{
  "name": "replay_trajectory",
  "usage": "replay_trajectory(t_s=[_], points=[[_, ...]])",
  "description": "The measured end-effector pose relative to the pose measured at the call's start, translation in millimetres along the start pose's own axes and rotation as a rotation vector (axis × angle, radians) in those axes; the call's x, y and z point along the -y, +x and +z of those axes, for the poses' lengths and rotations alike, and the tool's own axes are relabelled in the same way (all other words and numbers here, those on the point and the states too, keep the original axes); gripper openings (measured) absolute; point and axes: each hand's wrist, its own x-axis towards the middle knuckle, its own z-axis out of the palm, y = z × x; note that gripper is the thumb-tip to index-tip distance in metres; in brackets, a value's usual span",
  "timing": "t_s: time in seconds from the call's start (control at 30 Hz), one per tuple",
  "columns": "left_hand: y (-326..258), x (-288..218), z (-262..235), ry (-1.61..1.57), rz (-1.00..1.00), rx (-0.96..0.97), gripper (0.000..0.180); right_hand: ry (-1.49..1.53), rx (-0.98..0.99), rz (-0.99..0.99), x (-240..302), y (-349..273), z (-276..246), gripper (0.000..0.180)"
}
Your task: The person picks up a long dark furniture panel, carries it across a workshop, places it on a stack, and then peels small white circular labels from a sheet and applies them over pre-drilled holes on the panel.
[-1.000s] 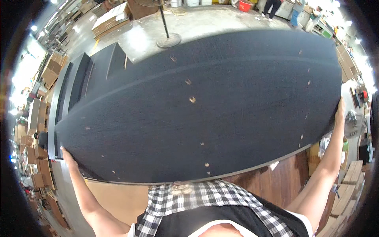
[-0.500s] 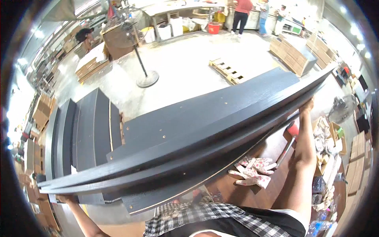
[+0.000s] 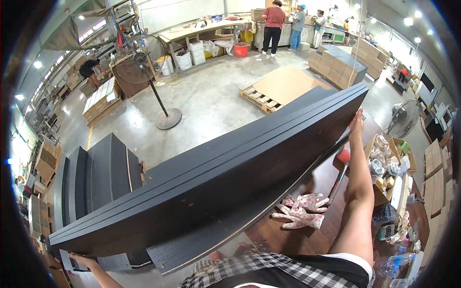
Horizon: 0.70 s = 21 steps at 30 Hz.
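Two bare hands carry one long dark panel [image 3: 216, 187] edge-up between them. Left hand [image 3: 84, 260] is closed under the panel's lower near end; beyond that grip lies a stack of dark boards [image 3: 98, 177]. Right hand [image 3: 357, 126] clasps the raised far end, fingers on its edge. Below that grip, patterned work gloves [image 3: 300, 211] lie on a brown table [image 3: 307, 235].

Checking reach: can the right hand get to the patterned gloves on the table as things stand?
Probably not right now: the right hand grips the far end of the dark panel. The gloves lie uncovered beside the forearm, but the hand is occupied.
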Motion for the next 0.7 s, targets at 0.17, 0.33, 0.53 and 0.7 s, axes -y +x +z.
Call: replay_trajectory(t_s=[0.17, 0.33, 0.53, 0.7], points=[[6, 20, -28, -0.079, -0.033, 0.042, 0.066, -0.006, -0.004, -0.034, 7, -6, -3, 0.044], [32, 29, -63, -0.074, -0.052, 0.141, 0.057, -0.025, -0.003, -0.107, -12, 20, -8, 0.051], [40, 77, -62, -0.031, 0.006, 0.13, 0.047, -0.2, 0.416, -0.151, -32, 112, -87, 0.057], [68, 66, -67, -0.235, -0.07, 0.047, 0.05, 0.026, 0.17, -0.109, -38, 70, -45, 0.058]])
